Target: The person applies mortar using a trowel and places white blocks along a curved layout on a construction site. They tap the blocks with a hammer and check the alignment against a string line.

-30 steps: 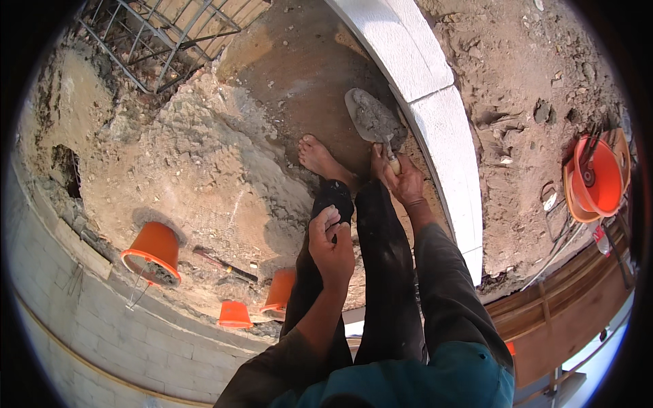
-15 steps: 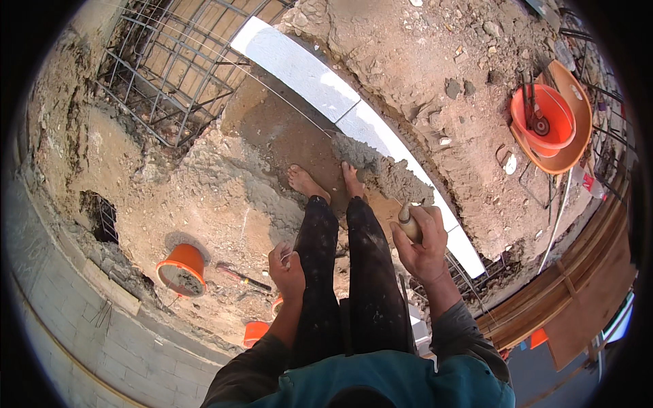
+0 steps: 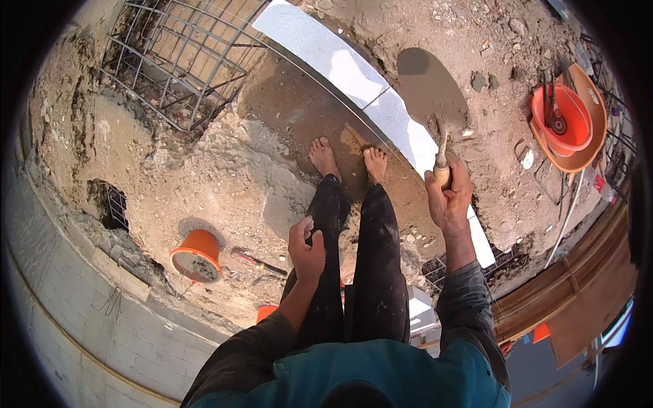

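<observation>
My right hand point(image 3: 450, 194) is closed round the wooden handle of a trowel point(image 3: 435, 95). Its wide grey blade, with a darker wet patch at the far end, is held over the row of white blocks point(image 3: 360, 78) and the dirt beyond them. My left hand point(image 3: 306, 250) hangs beside my left leg, fingers loosely curled, and I see nothing in it. A taut string line point(image 3: 326, 88) runs along the near side of the blocks. My bare feet stand on the damp ground beside the row.
An orange bucket of mortar point(image 3: 197, 257) and a tool with a dark handle point(image 3: 260, 262) lie at left. A rebar grid point(image 3: 183, 61) covers a pit at upper left. To the right are a red-orange bucket point(image 3: 575, 126) with tools, an orange basin point(image 3: 568, 163) and wooden planks point(image 3: 558, 272).
My right hand has swung the trowel away from me and to the right, across the blocks. The long mortar heap on it is gone from sight, and the blade's flat face shows.
</observation>
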Demonstrator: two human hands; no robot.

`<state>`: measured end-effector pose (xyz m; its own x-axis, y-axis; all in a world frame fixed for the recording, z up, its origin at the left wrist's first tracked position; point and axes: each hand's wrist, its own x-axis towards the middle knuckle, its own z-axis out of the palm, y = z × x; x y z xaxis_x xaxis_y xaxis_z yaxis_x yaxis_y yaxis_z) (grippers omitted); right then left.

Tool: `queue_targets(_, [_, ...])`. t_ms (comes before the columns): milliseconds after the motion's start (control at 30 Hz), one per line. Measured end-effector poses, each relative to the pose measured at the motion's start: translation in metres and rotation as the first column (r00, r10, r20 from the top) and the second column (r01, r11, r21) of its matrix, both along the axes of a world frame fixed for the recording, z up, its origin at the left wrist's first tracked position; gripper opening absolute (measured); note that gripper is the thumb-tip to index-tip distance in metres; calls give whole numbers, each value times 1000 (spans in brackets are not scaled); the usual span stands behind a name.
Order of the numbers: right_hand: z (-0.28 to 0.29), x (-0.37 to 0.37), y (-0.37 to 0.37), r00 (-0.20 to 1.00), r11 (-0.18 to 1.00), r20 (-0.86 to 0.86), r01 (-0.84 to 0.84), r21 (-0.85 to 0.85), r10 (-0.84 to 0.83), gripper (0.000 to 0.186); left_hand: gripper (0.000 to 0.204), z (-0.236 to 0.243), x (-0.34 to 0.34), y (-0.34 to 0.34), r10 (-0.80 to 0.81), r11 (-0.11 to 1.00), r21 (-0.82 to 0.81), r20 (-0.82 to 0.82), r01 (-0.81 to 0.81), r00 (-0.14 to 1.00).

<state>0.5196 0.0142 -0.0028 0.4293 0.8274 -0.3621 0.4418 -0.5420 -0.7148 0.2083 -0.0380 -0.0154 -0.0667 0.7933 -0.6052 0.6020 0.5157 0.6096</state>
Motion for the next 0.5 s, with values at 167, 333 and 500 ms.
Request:
queue_targets(167, [-15, -88, -82, 862, 974, -506, -111, -196, -3, 22, 34, -26, 23, 8, 125, 992, -17, 77, -124, 989])
queue_targets(333, [-192, -143, -78, 650, 835, -650, -43, -549, -394, 27, 35, -59, 25, -16, 204, 979, -38, 81, -202, 976])
queue_targets(500, [-314, -197, -2, 578, 876, -684, 123, -466, -445, 35, 39, -56, 24, -28, 461, 880, -179, 103, -440, 881])
